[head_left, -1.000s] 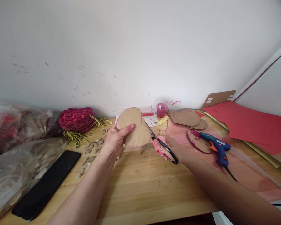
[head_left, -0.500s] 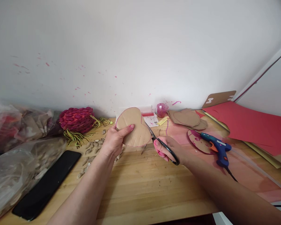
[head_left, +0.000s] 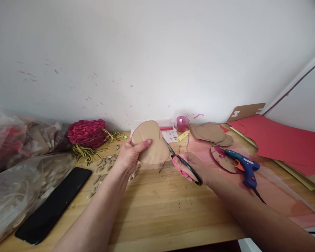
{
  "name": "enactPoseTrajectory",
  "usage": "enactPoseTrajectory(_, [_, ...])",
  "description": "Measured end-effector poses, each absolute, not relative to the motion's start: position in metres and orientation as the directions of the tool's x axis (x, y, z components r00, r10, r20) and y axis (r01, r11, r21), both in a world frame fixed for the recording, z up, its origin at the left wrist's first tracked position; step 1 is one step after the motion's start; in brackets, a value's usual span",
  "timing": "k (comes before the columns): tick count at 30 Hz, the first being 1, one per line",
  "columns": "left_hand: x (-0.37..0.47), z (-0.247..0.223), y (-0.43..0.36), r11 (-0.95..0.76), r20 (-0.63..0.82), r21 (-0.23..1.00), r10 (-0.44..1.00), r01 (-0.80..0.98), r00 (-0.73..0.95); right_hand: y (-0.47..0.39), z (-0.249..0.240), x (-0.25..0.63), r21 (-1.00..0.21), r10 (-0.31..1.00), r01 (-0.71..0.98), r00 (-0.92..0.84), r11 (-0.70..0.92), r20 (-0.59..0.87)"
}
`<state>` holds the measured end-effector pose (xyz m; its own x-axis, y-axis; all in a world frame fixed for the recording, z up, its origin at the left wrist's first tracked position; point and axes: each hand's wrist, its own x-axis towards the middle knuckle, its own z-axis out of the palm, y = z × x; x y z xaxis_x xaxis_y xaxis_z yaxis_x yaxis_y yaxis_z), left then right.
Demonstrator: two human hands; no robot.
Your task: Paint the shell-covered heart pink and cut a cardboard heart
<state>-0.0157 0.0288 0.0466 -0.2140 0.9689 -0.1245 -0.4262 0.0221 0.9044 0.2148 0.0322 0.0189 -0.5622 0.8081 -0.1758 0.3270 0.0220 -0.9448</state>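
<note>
While the left hand (head_left: 128, 156) pinches one cardboard piece (head_left: 155, 148) between thumb and fingers, and the right hand (head_left: 196, 163) grips one pair of scissors (head_left: 184, 161) at its edge, clean cutting likely calls for following the drawn outline (head_left: 160, 133), one glue gun (head_left: 249, 171) lying right of the right fingers.

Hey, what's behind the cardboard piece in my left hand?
White paper shows past the right edge of the cardboard piece, and wooden table beyond its lower edge. Whatever it covers, including most fingers of your left hand, can't be seen.
</note>
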Motion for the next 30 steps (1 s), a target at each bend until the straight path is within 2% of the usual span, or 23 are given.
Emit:
enactPoseTrajectory(12, [-0.022,0.049,0.03,0.035,-0.12,0.907,0.977,-0.42,-0.175,0.032,0.022,0.215,-0.921,0.813,0.379,-0.562,0.092,-0.15])
enactPoseTrajectory(23, [-0.027,0.051,0.029,0.053,-0.12,0.917,0.982,-0.394,-0.147,0.029,0.024,0.214,-0.892,0.82,0.449,-0.532,0.062,-0.211])
enactPoseTrajectory(30, [-0.028,0.051,0.03,0.05,-0.111,0.925,0.983,-0.377,-0.144,0.026,0.025,0.211,-0.88,0.811,0.474,-0.504,-0.025,-0.295])
